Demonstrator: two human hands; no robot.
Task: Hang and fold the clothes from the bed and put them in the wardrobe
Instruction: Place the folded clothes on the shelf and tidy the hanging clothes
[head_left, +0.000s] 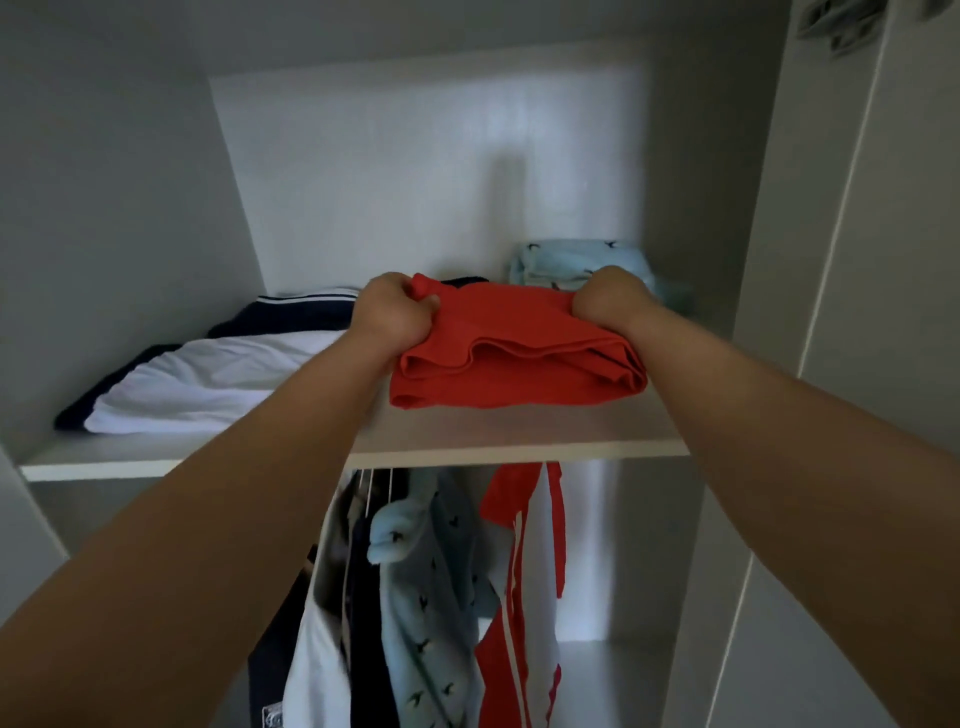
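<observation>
A folded red garment (514, 358) lies on the wardrobe's upper shelf (519, 444), near its front edge. My left hand (397, 314) grips the garment's left far corner with curled fingers. My right hand (613, 299) grips its right far side the same way. Both forearms reach up over the shelf edge.
A folded white and navy garment (218, 379) lies on the shelf's left side. A folded light blue patterned piece (571, 260) sits at the back right. Below the shelf hang a red and white top (524, 561), a light blue patterned garment (426, 582) and darker clothes (332, 571).
</observation>
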